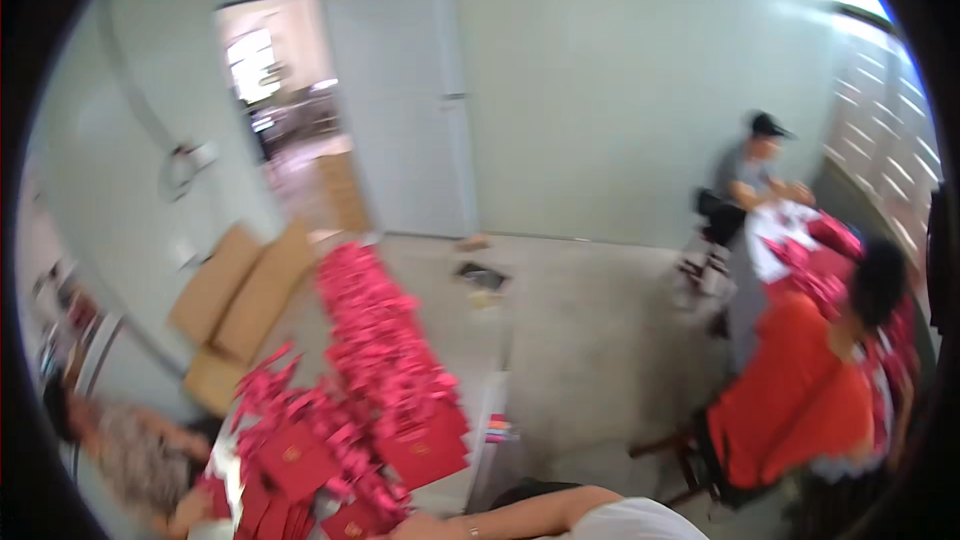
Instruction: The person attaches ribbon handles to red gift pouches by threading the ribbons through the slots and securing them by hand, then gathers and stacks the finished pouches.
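Observation:
A bare forearm with a band at the wrist and a white sleeve comes in at the lower edge; I take it for my right arm. My right hand lies beside the red pile, blurred and cut off by the frame edge, so its fingers and anything in them are hidden. Near it is a flat red square piece with a gold mark. More such red squares lie loosely to the left. A long overlapping row of red pieces with shiny pink-red ribbons stretches away along the table. My left hand is out of view.
At the left edge a co-worker in a patterned top reaches toward the pile. Cardboard boxes stand behind. On the right, a person in orange and one in a dark cap sit at another table. A white door stands open.

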Available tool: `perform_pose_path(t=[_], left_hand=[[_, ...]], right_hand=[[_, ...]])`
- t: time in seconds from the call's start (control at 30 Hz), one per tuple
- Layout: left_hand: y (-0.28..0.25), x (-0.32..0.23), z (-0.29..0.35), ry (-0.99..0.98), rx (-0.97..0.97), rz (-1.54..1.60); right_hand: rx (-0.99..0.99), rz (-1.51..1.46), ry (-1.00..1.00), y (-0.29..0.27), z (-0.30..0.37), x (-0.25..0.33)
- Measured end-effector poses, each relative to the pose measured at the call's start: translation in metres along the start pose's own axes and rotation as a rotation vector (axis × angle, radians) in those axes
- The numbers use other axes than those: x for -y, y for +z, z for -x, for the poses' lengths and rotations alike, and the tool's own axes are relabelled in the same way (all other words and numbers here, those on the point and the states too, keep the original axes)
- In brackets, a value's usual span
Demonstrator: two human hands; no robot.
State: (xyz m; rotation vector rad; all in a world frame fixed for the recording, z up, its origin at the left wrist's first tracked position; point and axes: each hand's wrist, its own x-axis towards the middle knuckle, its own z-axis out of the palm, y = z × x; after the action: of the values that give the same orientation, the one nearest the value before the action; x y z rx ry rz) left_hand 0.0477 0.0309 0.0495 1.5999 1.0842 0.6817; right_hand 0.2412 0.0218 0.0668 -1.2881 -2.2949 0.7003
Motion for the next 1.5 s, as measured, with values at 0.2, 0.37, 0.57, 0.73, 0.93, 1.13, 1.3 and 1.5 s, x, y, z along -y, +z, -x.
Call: perform_pose_path(t=[0.2, 0.37, 0.57, 0.73, 0.93, 1.13, 1.3, 1.5], left_hand=[[-0.004, -0.026, -0.006, -0.100, 0.030, -0.392], [0.013, -0.041, -0.003, -0.039, -0.201, -0.581], [0.036, -0.040, -0.008, 0.012, -0.538, -0.600], [0.043, -0.052, -0.009, -0.097, -0.607, -0.632], [0.028, -0.010, 0.003, -0.268, -0.640, 0.069], [0.030, -0.019, 0.003, -0.393, -0.600, 0.047], [0.034, -0.030, -0.001, -0.451, -0.600, -0.101], [0.041, -0.009, -0.001, -0.204, -0.493, -0.420]], right_hand=[[0.178, 0.032, -0.065, -0.009, -0.007, 0.001], [0.160, -0.235, 0.057, -0.013, -0.005, -0.006], [0.244, -0.293, -0.018, -0.004, -0.012, -0.030], [0.233, -0.478, -0.063, 0.001, -0.019, -0.046], [0.285, -0.556, -0.138, 0.000, -0.026, -0.054], [0.243, -0.541, -0.084, -0.040, -0.012, -0.048], [0.305, -0.443, -0.160, -0.058, -0.010, -0.041], [-0.033, -0.388, -0.379, -0.101, -0.001, -0.025]])
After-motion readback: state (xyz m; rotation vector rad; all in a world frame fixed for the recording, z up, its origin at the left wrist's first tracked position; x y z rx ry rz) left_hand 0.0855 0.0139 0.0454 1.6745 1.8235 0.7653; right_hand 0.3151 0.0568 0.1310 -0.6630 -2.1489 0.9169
